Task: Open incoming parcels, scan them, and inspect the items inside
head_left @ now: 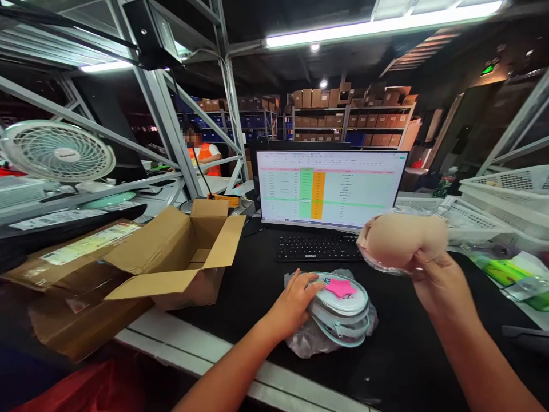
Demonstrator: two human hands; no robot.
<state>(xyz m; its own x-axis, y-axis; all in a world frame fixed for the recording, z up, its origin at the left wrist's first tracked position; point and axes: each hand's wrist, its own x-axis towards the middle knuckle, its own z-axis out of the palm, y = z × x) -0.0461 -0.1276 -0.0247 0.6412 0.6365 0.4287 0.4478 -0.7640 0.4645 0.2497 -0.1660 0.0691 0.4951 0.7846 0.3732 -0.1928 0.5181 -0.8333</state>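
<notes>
One beige item (397, 239), pinched in the right hand (441, 281), juts leftward, left hand (295, 298) spread on zippered case (343, 312)

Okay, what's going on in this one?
The person's right grip holds a beige item up off the desk, at the keyboard's right end. The left grip touches the left side of a pouch topped with a pink star. An open box stands to the left, and the monitor shows a spreadsheet.

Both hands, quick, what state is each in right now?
Left hand: touching light-blue-trimmed clear oval zip pouch; grip unclear.
Right hand: closed, holding beige rounded item.
</notes>
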